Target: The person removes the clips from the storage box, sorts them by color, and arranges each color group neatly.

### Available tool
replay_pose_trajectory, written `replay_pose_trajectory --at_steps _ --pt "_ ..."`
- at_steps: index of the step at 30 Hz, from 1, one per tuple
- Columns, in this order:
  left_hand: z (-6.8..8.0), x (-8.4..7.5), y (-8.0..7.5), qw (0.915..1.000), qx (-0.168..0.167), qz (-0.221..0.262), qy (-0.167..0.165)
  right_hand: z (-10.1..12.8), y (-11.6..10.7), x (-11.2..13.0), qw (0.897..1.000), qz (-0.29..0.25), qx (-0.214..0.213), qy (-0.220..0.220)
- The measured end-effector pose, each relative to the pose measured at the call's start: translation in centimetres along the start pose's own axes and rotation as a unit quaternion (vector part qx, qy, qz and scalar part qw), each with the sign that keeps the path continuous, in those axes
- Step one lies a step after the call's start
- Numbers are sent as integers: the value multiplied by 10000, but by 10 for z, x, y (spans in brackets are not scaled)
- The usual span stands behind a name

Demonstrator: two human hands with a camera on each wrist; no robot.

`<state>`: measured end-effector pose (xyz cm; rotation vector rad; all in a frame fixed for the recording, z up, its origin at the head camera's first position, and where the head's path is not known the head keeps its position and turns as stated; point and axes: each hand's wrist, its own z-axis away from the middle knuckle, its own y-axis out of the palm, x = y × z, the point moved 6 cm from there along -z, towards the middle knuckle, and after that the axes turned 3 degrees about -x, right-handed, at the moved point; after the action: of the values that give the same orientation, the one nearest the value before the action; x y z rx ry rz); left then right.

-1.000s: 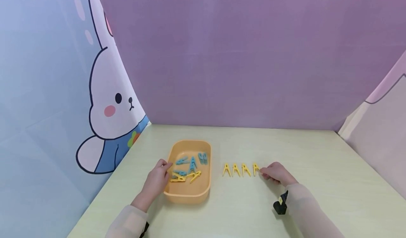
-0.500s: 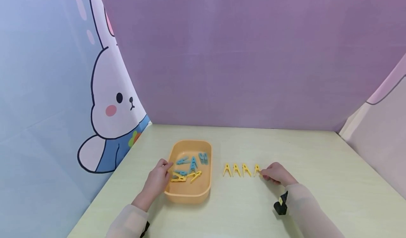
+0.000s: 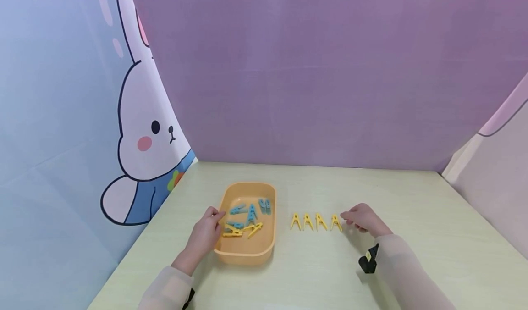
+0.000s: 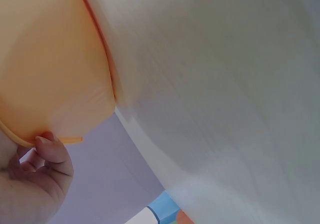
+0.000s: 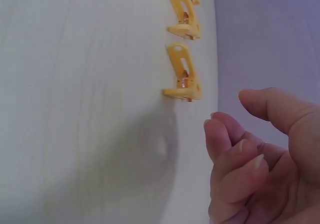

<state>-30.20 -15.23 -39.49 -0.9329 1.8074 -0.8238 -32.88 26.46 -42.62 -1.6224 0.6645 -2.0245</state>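
The left hand [image 3: 205,236] held the near-left rim of the orange tray [image 3: 243,257], with the thumb curled over the edge, as the left wrist view also showed. Inside the tray lay several blue pegs [image 3: 249,210] and two yellow pegs [image 3: 241,230], mixed together. To the right of the tray, four yellow pegs [image 3: 316,222] stood in a row on the surface [image 3: 412,218]. The right hand [image 3: 363,219] hovered just right of the last peg [image 5: 182,72] of the row, its fingers loosely curled and holding nothing; a small gap separated the fingertips [image 5: 220,126] from the peg.

The main risk, in my judgement, was a knock to this last peg. It stood on its splayed legs, so a small brush from the fingers could tip it onto its neighbour and spoil the row. The sleeve could do the same if it passed low over the row toward the tray. The tray looked light, so a loose grip on the rim might let it slide, although this is hard to judge from these views.
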Motion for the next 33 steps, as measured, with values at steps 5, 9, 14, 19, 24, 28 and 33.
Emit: replay_pose_trajectory --at_steps 5,9,14,19,24,28,33 --pt "0 0 0 10000 -35 -13 20 3 -4 10 9998 -126 33 -154" --pt "0 -1 -1 10000 -70 6 65 3 -7 18 9997 -106 11 -211" --pt "1 0 -1 9999 -97 -11 130 4 -10 29 9995 -27 -22 -327" --pt "2 0 -1 9999 -106 -14 134 4 -13 43 9990 17 -31 -453" --pt "2 0 -1 9998 -117 3 139 2 -15 57 9984 -3 -66 -570" --pt "2 0 -2 9997 -146 13 187 0 -17 67 9977 -2 -98 -665" --pt "2 -1 -3 9997 -155 32 196 0 -18 75 9972 58 -54 -743"
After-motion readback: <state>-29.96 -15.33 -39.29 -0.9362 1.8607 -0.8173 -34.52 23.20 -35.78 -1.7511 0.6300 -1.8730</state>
